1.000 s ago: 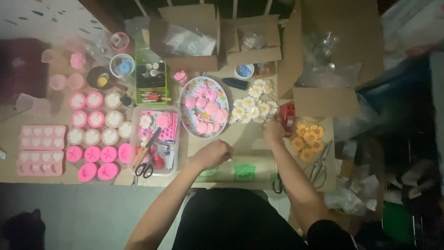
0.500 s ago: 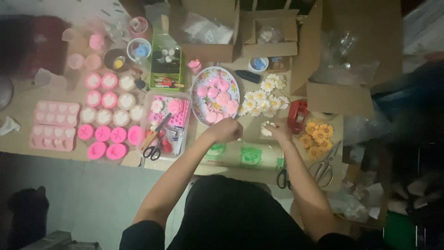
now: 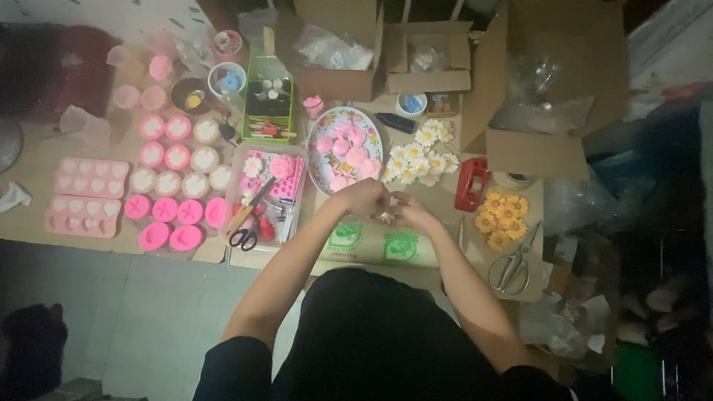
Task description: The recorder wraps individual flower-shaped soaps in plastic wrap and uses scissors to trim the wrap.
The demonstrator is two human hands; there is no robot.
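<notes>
Left hand (image 3: 362,197) and right hand (image 3: 413,212) meet above the table (image 3: 30,174), both grips clamped on a small pale object (image 3: 386,216), possibly a flower, just near of the oval plate (image 3: 316,160).

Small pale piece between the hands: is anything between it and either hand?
Nothing visible does. The left hand and right hand meet around the small pale piece, fingers touching it, above the paper roll.
</notes>
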